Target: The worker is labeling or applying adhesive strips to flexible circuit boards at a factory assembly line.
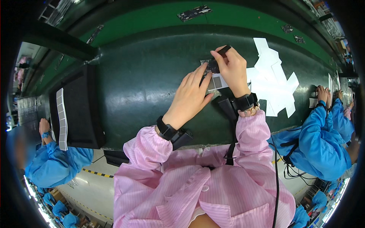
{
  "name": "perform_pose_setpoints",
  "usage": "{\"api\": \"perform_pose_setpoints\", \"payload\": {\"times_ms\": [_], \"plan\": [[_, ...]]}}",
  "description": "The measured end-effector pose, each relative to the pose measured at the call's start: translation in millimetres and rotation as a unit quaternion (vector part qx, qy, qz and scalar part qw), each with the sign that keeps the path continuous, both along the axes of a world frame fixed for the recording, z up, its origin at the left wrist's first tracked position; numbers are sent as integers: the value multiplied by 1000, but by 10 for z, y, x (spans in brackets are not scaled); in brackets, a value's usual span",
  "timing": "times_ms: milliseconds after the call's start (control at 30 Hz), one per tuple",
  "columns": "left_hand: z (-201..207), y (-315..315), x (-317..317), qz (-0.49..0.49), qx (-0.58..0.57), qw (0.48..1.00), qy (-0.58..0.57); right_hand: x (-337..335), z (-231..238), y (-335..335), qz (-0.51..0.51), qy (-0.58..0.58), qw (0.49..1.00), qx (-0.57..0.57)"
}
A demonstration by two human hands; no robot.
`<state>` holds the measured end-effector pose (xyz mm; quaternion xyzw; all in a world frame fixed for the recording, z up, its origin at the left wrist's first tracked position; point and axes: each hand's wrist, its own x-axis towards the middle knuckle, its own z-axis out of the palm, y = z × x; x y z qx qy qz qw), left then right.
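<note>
A small dark circuit board [213, 67] lies on the green-black bench between my two hands. My left hand [189, 97] reaches in from the left with its fingers stretched out, the fingertips resting on the board's left side. Over the board's right edge, my right hand [234, 70] pinches a short black bar-shaped thing [225, 50] between thumb and fingers; its exact kind does not show. Just below the board is a white strip with grey square labels [217, 82], partly covered by my hands. Black bands are around both my wrists.
White paper pieces [274, 78] lie in a loose pile right of my right hand. At left, a black tray [81, 110] holds a strip of grey labels [61, 117]. More boards [194, 13] are on the green surface beyond the bench edge. Co-workers in blue sit on both sides.
</note>
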<state>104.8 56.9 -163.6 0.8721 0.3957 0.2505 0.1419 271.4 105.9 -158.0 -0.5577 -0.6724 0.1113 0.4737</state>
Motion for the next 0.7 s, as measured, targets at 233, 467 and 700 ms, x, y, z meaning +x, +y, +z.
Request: {"api": "perform_pose_setpoints", "payload": {"times_ms": [233, 467, 700], "plan": [[24, 39, -4, 17, 14, 1000, 4, 180, 102, -56, -80, 119, 989, -36], [174, 352, 181, 0, 86, 995, 40, 345, 116, -119, -115, 139, 984, 10], [225, 671, 360, -63, 0, 998, 23, 591, 208, -123, -160, 181, 970, 36]]}}
